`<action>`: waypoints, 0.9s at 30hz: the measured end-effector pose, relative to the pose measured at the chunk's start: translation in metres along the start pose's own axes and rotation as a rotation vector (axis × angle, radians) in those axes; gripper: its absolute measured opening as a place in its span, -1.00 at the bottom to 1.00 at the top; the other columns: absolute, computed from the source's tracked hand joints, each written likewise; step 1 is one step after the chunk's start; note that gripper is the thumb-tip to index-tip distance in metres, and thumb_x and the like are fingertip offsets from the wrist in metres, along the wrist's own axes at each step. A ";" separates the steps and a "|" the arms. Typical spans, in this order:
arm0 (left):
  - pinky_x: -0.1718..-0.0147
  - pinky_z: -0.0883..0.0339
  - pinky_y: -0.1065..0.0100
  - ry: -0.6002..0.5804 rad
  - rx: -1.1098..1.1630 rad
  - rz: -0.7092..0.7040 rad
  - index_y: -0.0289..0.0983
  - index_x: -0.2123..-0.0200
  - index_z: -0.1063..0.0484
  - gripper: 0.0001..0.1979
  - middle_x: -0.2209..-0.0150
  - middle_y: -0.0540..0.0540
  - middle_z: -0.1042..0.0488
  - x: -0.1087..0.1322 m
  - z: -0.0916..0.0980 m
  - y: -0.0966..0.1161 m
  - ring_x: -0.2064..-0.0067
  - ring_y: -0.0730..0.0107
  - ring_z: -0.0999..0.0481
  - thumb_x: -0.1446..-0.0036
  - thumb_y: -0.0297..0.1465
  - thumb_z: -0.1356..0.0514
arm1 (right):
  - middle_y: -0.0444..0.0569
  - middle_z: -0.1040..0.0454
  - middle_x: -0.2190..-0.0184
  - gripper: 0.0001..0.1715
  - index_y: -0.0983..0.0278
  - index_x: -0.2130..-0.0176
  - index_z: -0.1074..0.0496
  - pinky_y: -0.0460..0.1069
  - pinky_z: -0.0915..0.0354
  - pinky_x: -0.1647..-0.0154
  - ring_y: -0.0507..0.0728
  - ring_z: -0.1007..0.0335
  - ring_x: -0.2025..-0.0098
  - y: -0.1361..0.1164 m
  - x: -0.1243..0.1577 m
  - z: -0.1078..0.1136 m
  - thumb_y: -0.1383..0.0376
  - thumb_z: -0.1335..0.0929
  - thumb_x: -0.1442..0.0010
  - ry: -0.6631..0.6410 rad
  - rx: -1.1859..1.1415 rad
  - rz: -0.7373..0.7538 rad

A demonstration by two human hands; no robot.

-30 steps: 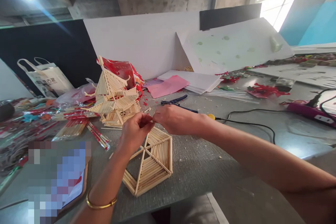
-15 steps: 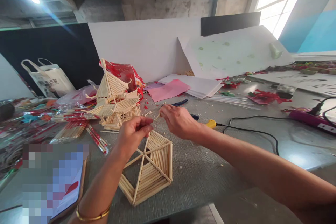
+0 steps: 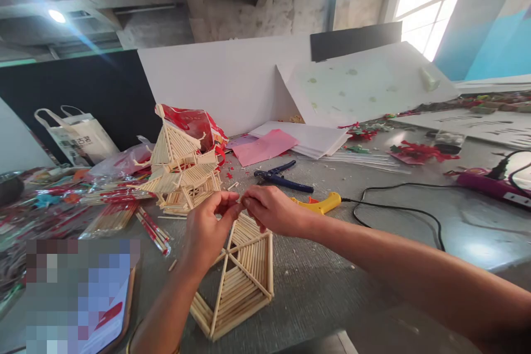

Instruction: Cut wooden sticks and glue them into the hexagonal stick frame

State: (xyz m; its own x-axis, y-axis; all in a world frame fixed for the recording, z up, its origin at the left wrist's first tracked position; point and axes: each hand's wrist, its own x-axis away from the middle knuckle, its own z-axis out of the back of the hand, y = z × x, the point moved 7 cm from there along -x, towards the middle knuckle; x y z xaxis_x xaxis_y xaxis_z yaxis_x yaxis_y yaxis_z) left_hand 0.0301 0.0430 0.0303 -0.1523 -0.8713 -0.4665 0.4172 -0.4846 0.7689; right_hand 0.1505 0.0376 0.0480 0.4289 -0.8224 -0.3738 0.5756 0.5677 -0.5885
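Note:
My left hand [image 3: 213, 227] and my right hand [image 3: 271, 209] meet fingertip to fingertip above the far end of a hexagonal panel [image 3: 244, 282] made of thin wooden sticks. Both hands are closed in a pinch. A short wooden stick, seen in my right fingers a moment earlier, is now almost wholly hidden between the fingertips. What my left fingers grip I cannot make out. The panel lies on the grey table [image 3: 315, 287]. Rows of sticks fill some of its triangular sections, while others show gaps. My left forearm and hand cover its left side.
A stick-built pagoda model [image 3: 178, 163] stands behind my left hand. Blue-handled cutters [image 3: 284, 177] and a yellow glue gun [image 3: 323, 203] with a black cord lie beyond my right hand. Bagged sticks [image 3: 110, 215] and a phone [image 3: 112, 310] are on the left.
My right hand has moved left and down, bringing its fingertips against my left ones. The cutters and glue gun now show more fully. The view has shifted slightly.

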 end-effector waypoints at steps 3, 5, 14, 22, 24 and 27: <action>0.40 -0.33 0.42 0.023 0.189 0.088 -0.29 0.29 -0.42 -0.75 0.43 -0.02 -0.47 0.000 0.001 -0.002 0.44 0.46 -0.42 0.06 -0.29 -0.23 | -0.22 -0.21 0.64 -0.81 0.34 0.50 -0.26 -0.16 0.00 0.53 -0.11 -0.10 0.61 0.004 -0.002 0.006 0.48 -0.18 -0.09 0.046 -0.001 -0.018; 0.42 -0.31 0.47 0.057 0.283 0.134 -0.31 0.33 -0.43 -0.77 0.47 0.01 -0.45 -0.001 0.003 -0.001 0.48 0.52 -0.39 0.09 -0.33 -0.24 | -0.21 -0.23 0.63 -0.81 0.34 0.48 -0.28 -0.16 -0.01 0.53 -0.11 -0.11 0.62 0.010 -0.005 0.013 0.49 -0.17 -0.10 0.097 0.018 -0.043; 0.33 -0.33 0.39 0.031 0.286 0.159 -0.31 0.33 -0.46 -0.71 0.42 -0.05 -0.49 -0.002 -0.003 -0.007 0.38 0.40 -0.44 0.16 -0.28 -0.29 | -0.21 -0.23 0.68 -0.80 0.34 0.52 -0.28 -0.16 0.02 0.55 -0.10 -0.08 0.63 0.012 -0.005 0.006 0.47 -0.19 -0.09 0.075 -0.012 -0.016; 0.49 -0.20 0.52 0.025 0.305 0.170 -0.31 0.41 -0.40 -0.82 0.58 0.08 -0.35 -0.001 -0.001 -0.010 0.52 0.57 -0.30 0.05 -0.31 -0.23 | -0.14 -0.28 0.58 -0.82 0.34 0.47 -0.33 -0.15 -0.02 0.49 -0.06 -0.09 0.53 0.003 -0.002 -0.004 0.43 -0.19 -0.09 0.053 0.085 0.080; 0.47 -0.19 0.55 0.057 0.471 0.195 -0.31 0.40 -0.39 -0.85 0.58 0.10 -0.33 -0.001 0.002 -0.009 0.51 0.60 -0.29 0.04 -0.34 -0.22 | -0.11 -0.33 0.54 -0.79 0.34 0.44 -0.33 -0.14 -0.04 0.45 -0.05 -0.15 0.50 0.010 -0.004 -0.001 0.41 -0.17 -0.12 0.061 0.148 0.053; 0.46 -0.20 0.55 0.043 0.693 0.222 -0.31 0.41 -0.36 -0.87 0.52 0.08 -0.36 -0.002 0.003 -0.006 0.48 0.62 -0.32 0.03 -0.37 -0.22 | -0.03 -0.39 0.41 -0.79 0.33 0.35 -0.35 -0.12 -0.05 0.42 0.00 -0.23 0.42 0.028 -0.009 0.015 0.42 -0.16 -0.13 0.138 0.355 -0.033</action>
State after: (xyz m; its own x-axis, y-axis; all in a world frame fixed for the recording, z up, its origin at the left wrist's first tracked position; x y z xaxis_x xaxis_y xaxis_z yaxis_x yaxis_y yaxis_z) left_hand 0.0256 0.0470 0.0279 -0.0885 -0.9580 -0.2729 -0.2314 -0.2467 0.9411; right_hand 0.1726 0.0616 0.0458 0.3224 -0.8240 -0.4660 0.8034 0.4985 -0.3256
